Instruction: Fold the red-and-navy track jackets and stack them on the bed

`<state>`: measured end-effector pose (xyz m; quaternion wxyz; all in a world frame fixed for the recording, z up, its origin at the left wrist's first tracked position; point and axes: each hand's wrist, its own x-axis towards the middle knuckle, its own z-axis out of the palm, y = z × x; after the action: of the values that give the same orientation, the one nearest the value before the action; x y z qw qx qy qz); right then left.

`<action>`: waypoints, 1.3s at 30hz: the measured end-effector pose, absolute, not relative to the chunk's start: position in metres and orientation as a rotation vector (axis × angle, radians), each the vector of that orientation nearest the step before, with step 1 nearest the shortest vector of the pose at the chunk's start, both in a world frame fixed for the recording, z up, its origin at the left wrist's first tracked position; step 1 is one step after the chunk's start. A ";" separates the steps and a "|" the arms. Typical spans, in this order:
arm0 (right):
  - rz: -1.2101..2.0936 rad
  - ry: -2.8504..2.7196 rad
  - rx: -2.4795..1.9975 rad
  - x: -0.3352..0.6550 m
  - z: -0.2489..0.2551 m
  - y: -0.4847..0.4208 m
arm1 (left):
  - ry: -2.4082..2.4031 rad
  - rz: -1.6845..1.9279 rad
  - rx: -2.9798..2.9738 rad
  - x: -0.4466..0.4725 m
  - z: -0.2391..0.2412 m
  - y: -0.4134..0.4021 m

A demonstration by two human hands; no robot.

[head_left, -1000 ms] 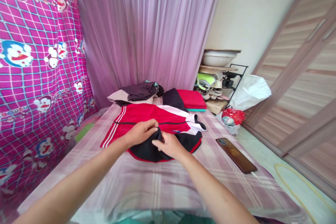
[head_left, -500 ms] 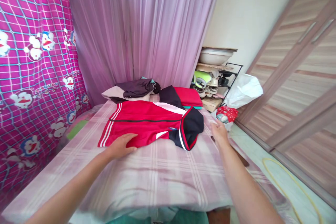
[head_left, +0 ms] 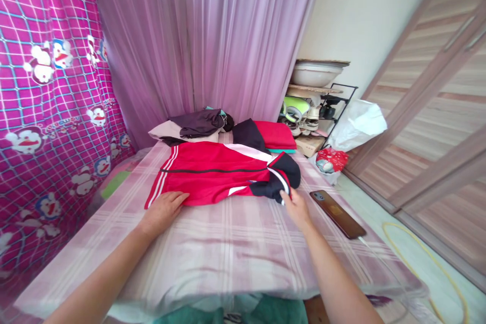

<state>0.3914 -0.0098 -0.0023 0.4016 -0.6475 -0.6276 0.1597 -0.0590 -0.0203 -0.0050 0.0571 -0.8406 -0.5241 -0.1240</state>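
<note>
A red zip-up jacket [head_left: 205, 177] with white stripes at the hem and a dark navy collar lies flat on the bed, its hem to the left. My left hand [head_left: 164, 207] rests with its fingers on the jacket's near edge close to the striped hem, and nothing is gripped in it. At the other end, my right hand [head_left: 296, 206] pinches the near edge of the navy and white collar between thumb and fingers.
Behind the jacket lie folded red and navy clothes [head_left: 275, 135] and a dark garment pile [head_left: 197, 124]. A phone [head_left: 337, 214] with a white cable lies at right on the plaid bedsheet [head_left: 228, 248]. Beyond stand a shoe rack [head_left: 343, 106] and a wardrobe [head_left: 429, 111].
My right hand has moved left and down from beyond the collar and taken hold of its edge, uncovering the phone. My left hand has shifted slightly left along the jacket's near edge.
</note>
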 end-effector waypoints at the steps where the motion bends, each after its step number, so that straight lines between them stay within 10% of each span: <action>1: 0.437 -1.521 -1.572 0.400 0.002 -0.007 | -1.603 -0.377 -2.541 -0.062 -0.005 -0.020; 16: 0.747 -1.755 -1.579 0.437 0.004 -0.041 | -1.688 -0.342 -2.612 -0.089 0.009 -0.049; 33: -0.009 -2.435 -1.425 0.357 0.059 0.043 | -2.395 -0.312 -1.996 -0.134 0.025 0.027; 39: 0.084 -2.426 -2.076 0.409 0.022 0.065 | -2.440 -0.389 -2.094 -0.133 0.002 0.031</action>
<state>0.4085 0.0647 0.0219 -0.0261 -0.6498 -0.7592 0.0263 -0.1330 0.0310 0.0019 -0.0485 -0.6457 -0.7526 -0.1201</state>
